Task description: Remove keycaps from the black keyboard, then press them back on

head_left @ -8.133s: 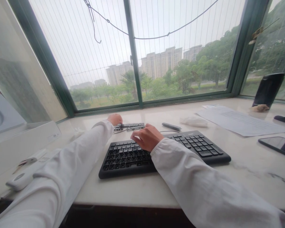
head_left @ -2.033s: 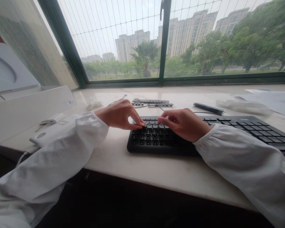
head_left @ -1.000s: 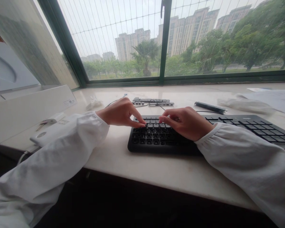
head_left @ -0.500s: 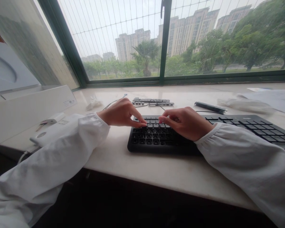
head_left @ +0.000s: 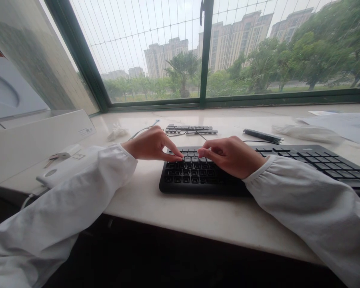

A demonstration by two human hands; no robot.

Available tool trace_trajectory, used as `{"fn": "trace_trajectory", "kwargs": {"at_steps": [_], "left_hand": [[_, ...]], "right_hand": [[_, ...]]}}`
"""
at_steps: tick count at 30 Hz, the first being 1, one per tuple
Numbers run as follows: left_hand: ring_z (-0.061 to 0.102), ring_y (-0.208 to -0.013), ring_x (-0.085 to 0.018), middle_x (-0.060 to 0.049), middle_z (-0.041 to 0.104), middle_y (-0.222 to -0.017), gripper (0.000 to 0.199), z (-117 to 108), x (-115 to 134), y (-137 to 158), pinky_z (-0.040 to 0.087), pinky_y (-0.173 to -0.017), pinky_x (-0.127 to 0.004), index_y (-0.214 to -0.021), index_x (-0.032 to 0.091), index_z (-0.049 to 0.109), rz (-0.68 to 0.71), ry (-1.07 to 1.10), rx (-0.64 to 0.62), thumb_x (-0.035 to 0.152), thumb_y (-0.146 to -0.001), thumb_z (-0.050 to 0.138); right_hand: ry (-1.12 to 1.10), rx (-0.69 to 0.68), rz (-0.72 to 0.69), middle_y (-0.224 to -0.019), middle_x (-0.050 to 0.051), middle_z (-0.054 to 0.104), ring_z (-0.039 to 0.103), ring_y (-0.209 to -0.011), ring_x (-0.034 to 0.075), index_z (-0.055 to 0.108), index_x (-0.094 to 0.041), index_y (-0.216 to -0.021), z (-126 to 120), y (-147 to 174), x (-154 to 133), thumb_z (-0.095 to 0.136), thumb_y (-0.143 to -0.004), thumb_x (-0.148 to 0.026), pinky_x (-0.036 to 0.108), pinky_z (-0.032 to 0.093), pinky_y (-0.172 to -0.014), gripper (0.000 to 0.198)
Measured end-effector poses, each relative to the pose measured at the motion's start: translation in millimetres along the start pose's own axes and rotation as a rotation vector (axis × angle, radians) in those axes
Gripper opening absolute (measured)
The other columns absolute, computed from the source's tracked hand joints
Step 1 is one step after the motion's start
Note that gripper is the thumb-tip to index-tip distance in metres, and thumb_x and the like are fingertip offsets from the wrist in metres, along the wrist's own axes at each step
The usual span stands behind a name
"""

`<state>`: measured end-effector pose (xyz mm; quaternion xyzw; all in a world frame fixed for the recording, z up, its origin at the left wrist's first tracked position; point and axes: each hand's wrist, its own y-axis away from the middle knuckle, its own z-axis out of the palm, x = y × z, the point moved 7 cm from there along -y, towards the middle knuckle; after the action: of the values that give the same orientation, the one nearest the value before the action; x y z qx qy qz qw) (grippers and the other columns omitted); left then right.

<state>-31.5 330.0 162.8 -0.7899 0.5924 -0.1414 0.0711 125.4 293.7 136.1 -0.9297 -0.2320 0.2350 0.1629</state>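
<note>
A black keyboard (head_left: 192,187) lies on the pale sill, its lower left part showing bare key sockets without caps. My left hand (head_left: 151,145) reaches over its left end, thumb and index finger closing to a pinch at the left end of a row of fitted keycaps (head_left: 195,159). Over the same row, farther right, my right hand (head_left: 235,156) holds thumb and index finger pressed together with the other fingers curled. Anything between the fingertips of either hand is too small or hidden to make out. Behind the keyboard lie several loose dark keycaps (head_left: 192,129) in rows.
A black bar-shaped object (head_left: 262,136) lies behind the keyboard, near a clear plastic bag (head_left: 307,134) and papers (head_left: 345,124). To the left are a white box (head_left: 45,140), a white device (head_left: 63,170) and keys (head_left: 51,161). A thin cable (head_left: 141,130) runs behind my left hand.
The whole view has shifted slightly. Both hands keep nearly the same pose over the same keyboard row.
</note>
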Motion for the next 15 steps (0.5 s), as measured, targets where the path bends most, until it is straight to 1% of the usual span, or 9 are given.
{"fn": "trace_trajectory", "kwargs": {"at_steps": [5,7,11,13,15], "left_hand": [[0.047,-0.038,-0.006,0.000,0.071,-0.058,0.019,-1,2,0,0.036,-0.043,-0.020,-0.094,0.030,0.078,0.018,-0.062,-0.024,0.042,-0.082,0.069],[0.051,-0.040,-0.006,-0.001,0.074,-0.065,0.019,-2,7,1,0.038,-0.044,-0.020,-0.096,0.030,0.078,0.036,-0.086,-0.046,0.039,-0.084,0.066],[0.056,-0.044,-0.007,-0.002,0.077,-0.086,0.023,0,24,5,0.040,-0.043,-0.021,-0.098,0.029,0.077,0.067,-0.151,-0.084,0.028,-0.088,0.057],[0.057,-0.044,-0.008,-0.001,0.077,-0.090,0.025,1,33,9,0.039,-0.042,-0.022,-0.094,0.029,0.078,0.078,-0.204,-0.068,0.025,-0.086,0.054],[0.056,-0.043,-0.009,-0.001,0.077,-0.083,0.024,0,38,13,0.037,-0.041,-0.024,-0.086,0.030,0.078,0.077,-0.252,0.003,0.026,-0.083,0.055]], "right_hand": [[-0.003,-0.004,0.001,-0.053,-0.004,0.054,0.042,-0.049,0.008,0.073,-0.022,-0.080,0,0,-1,0.053,-0.092,-0.045,0.024,0.030,-0.057,0.033],[-0.002,-0.002,-0.003,-0.053,-0.004,0.055,0.043,-0.050,0.009,0.073,-0.022,-0.081,1,0,-1,0.053,-0.092,-0.045,0.024,0.030,-0.057,0.032],[0.004,0.008,-0.011,-0.054,-0.004,0.055,0.045,-0.051,0.009,0.073,-0.022,-0.083,1,1,-1,0.053,-0.091,-0.046,0.024,0.030,-0.057,0.033],[0.008,0.001,-0.006,-0.055,-0.003,0.056,0.045,-0.050,0.009,0.073,-0.022,-0.084,2,1,-1,0.052,-0.092,-0.047,0.024,0.030,-0.056,0.033],[0.015,-0.008,0.002,-0.056,-0.003,0.057,0.044,-0.050,0.009,0.073,-0.021,-0.084,3,1,-2,0.052,-0.092,-0.047,0.024,0.029,-0.056,0.034]]}}
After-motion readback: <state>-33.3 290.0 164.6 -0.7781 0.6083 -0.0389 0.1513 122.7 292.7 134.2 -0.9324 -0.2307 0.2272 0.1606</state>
